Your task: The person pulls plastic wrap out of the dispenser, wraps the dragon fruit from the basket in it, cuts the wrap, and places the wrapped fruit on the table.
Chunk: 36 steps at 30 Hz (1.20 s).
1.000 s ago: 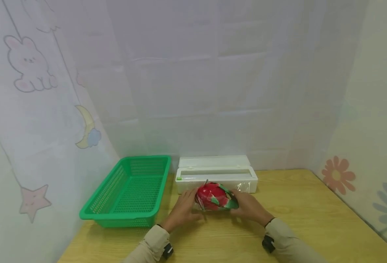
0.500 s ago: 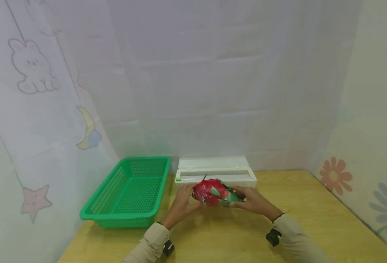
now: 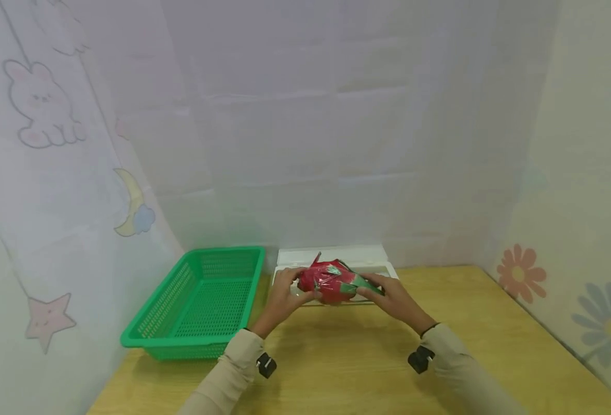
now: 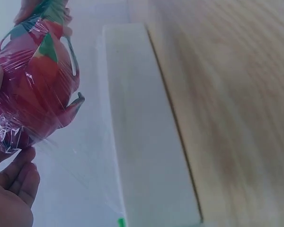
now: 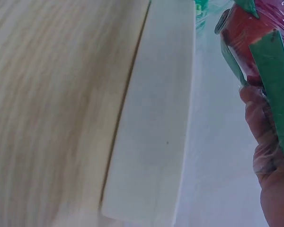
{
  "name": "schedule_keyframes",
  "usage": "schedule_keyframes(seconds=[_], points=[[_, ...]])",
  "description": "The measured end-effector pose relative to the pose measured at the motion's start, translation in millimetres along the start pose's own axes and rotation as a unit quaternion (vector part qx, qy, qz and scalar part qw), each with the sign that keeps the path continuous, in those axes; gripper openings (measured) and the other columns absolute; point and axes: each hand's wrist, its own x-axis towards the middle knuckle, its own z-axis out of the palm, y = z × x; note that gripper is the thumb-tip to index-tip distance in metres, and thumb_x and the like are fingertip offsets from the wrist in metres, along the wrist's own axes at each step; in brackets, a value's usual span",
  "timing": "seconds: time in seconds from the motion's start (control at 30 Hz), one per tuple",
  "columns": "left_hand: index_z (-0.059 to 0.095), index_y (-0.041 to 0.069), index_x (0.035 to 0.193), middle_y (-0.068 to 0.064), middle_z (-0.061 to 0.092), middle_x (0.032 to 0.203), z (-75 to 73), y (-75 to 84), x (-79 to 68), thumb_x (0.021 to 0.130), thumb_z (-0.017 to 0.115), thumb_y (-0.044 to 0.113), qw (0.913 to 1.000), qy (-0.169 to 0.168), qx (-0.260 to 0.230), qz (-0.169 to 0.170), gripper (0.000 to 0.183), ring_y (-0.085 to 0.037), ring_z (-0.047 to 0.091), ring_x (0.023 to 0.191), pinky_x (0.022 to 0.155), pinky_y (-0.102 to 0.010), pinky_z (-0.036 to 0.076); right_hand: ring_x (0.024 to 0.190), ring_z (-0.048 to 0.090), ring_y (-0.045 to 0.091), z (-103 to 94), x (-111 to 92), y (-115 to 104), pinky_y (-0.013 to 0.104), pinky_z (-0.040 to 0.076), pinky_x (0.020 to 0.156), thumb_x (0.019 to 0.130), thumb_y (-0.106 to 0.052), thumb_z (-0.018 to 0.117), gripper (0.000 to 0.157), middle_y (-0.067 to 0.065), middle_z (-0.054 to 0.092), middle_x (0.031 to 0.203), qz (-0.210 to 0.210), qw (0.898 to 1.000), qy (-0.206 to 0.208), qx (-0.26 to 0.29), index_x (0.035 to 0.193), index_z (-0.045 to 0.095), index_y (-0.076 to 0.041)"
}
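A red dragon fruit (image 3: 328,282) with green-tipped scales is held up off the table between both hands. Clear cling film wraps it; shiny creases show in the left wrist view, bunched at the fruit's near end (image 4: 12,135). My left hand (image 3: 283,295) grips the rounded end, its thumb in front. At the green, leafy end, my right hand (image 3: 396,298) pinches the fruit, with film over some of its fingers (image 5: 260,118). Behind and below the fruit is a long white cling film box (image 3: 336,253) with its lid raised, partly hidden by fruit and hands.
To the left stands a green plastic basket (image 3: 186,340) with perforated sides. The light wooden table (image 3: 336,363) spreads in front of the box and off to the right. A pale printed curtain (image 3: 305,144) hangs behind, close to the box.
Both hands have lifted the wrapped dragon fruit up and away from the table, toward the box, so it covers more of the box front. The basket and box stay in place.
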Motion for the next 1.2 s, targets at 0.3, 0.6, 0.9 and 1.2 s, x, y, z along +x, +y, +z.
schedule_keyframes(seconds=[0.3, 0.6, 0.9, 1.2], points=[[0.065, 0.007, 0.128, -0.008, 0.064, 0.118, -12.0, 4.3, 34.3, 0.084, 0.083, 0.028, 0.9985, 0.002, -0.045, -0.033, 0.053, -0.025, 0.049, 0.111, 0.088, -0.048, 0.047, 0.079, 0.065, 0.015, -14.2, 27.7, -5.6, 0.029, 0.052, 0.066, 0.102, -0.022, 0.060, 0.039, 0.010, 0.072, 0.103, -0.018, 0.999, 0.035, 0.004, 0.132, 0.062, 0.002], [0.066, 0.007, 0.127, -0.005, 0.065, 0.112, -22.7, 13.3, 57.5, 0.083, 0.083, 0.031, 0.9956, -0.010, -0.054, -0.076, 0.053, -0.020, 0.052, 0.102, 0.083, -0.041, 0.049, 0.084, 0.068, 0.023, -27.0, 44.6, -11.0, 0.033, 0.055, 0.070, 0.104, -0.024, 0.056, 0.033, 0.008, 0.073, 0.096, -0.028, 0.999, 0.038, 0.013, 0.124, 0.068, -0.001], [0.069, 0.011, 0.124, 0.000, 0.069, 0.109, -29.7, 21.8, 68.6, 0.083, 0.082, 0.040, 0.9957, 0.000, -0.041, -0.083, 0.052, -0.016, 0.057, 0.096, 0.076, -0.032, 0.051, 0.081, 0.066, 0.022, -42.5, 54.2, -22.5, 0.037, 0.053, 0.070, 0.104, -0.026, 0.055, 0.028, 0.011, 0.073, 0.094, -0.025, 0.999, 0.039, -0.001, 0.109, 0.073, -0.006], [0.073, 0.009, 0.114, -0.001, 0.055, 0.075, -39.1, 32.3, 73.3, 0.085, 0.079, 0.040, 0.9968, 0.015, -0.042, -0.067, 0.043, -0.013, 0.040, 0.066, 0.055, -0.025, 0.029, 0.054, 0.033, 0.010, -52.5, 62.4, -40.6, 0.033, 0.036, 0.060, 0.105, -0.024, 0.053, 0.031, -0.001, 0.046, 0.062, -0.016, 0.999, 0.042, -0.026, 0.093, 0.075, -0.006]])
